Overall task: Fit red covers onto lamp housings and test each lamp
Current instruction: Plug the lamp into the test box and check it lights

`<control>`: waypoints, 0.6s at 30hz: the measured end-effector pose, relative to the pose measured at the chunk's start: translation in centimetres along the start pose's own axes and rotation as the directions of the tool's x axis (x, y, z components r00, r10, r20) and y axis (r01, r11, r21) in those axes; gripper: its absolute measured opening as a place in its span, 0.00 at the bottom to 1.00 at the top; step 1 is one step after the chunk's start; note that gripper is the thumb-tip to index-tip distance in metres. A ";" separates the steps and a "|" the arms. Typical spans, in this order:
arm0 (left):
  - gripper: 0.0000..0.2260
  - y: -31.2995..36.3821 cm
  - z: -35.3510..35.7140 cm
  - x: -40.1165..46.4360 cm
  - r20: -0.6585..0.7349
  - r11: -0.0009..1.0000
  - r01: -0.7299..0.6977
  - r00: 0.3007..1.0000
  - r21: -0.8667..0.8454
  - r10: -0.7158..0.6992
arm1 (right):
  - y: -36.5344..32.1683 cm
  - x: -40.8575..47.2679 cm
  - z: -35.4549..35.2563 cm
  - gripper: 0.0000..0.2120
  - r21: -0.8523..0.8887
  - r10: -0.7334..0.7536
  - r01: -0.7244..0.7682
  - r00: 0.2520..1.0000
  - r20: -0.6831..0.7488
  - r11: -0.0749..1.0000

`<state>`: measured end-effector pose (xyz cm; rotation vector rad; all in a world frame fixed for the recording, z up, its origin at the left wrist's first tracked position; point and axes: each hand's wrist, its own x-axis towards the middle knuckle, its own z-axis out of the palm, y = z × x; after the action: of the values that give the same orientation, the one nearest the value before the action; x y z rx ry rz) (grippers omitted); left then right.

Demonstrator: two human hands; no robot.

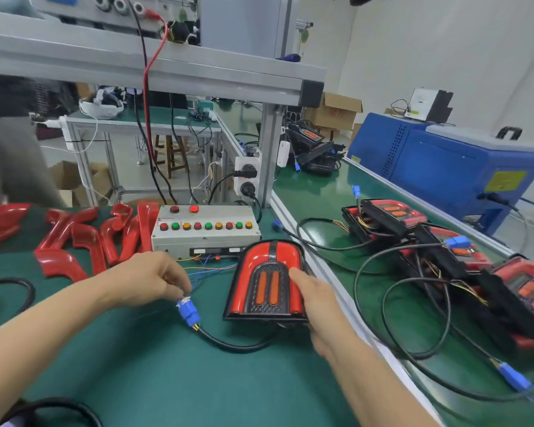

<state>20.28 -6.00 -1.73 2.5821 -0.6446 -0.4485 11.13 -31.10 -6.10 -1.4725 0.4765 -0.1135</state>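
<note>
A lamp [267, 283] with a red cover fitted on its black housing lies on the green mat in front of the test box [204, 230]. My right hand [313, 298] grips the lamp's right side, thumb on top. My left hand [154, 280] pinches the top of a blue connector [188, 310], where thin wires from the test box meet it. The lamp's black cable [235, 345] runs from the connector's lower end to the housing. Several loose red covers [84, 238] lie at the left of the mat.
Several assembled lamps [444, 251] with tangled black cables and blue plugs lie on the conveyor to the right. A blue machine [450, 161] stands behind them. An aluminium frame post [269, 158] with power sockets rises behind the test box. A black cable loop [10, 291] lies far left.
</note>
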 end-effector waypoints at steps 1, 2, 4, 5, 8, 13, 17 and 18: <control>0.08 -0.1 0.0 0.0 -0.006 1.000 0.002 1.000 -0.013 -0.002 | 0.3 0.0 0.2 0.16 0.008 -0.001 0.001 1.000 -0.020 1.000; 0.08 -0.3 0.0 0.0 -0.011 0.999 0.004 1.000 -0.035 -0.004 | 0.4 0.0 0.2 0.16 0.021 -0.005 0.006 1.000 -0.029 1.000; 0.08 -0.5 -0.3 0.0 -0.047 0.994 -0.012 0.999 -0.111 0.007 | 0.7 0.0 -0.1 0.16 0.042 -0.024 0.025 0.999 -0.023 0.999; 0.08 -0.5 -0.4 0.1 -0.101 0.987 -0.035 0.995 -0.158 0.019 | 0.9 -0.1 -0.2 0.16 0.056 -0.037 0.038 0.999 -0.017 0.998; 0.12 -0.8 -1.1 1.3 -0.395 0.977 -0.067 0.918 -0.201 -0.018 | 1.7 -0.3 -0.5 0.16 0.100 -0.071 0.071 0.997 -0.001 0.992; 0.25 -2.5 -1.9 4.0 -0.535 0.979 0.185 0.837 0.079 -0.115 | 2.0 -0.2 -0.5 0.17 0.102 -0.100 0.100 0.995 0.001 0.990; 0.25 -3.3 -1.2 5.2 -0.496 0.921 0.273 0.862 0.279 -0.106 | 2.3 -0.5 -0.4 0.21 0.110 -0.130 0.127 0.991 0.018 0.986; 0.25 -3.4 -1.0 5.4 -0.493 0.913 0.284 0.863 0.292 -0.111 | 2.3 -0.5 -0.4 0.22 0.115 -0.143 0.140 0.990 0.016 0.983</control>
<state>26.42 -5.70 -3.57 2.9566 -0.3003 0.2680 9.99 -31.02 -8.25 -1.3930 0.3399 -0.2321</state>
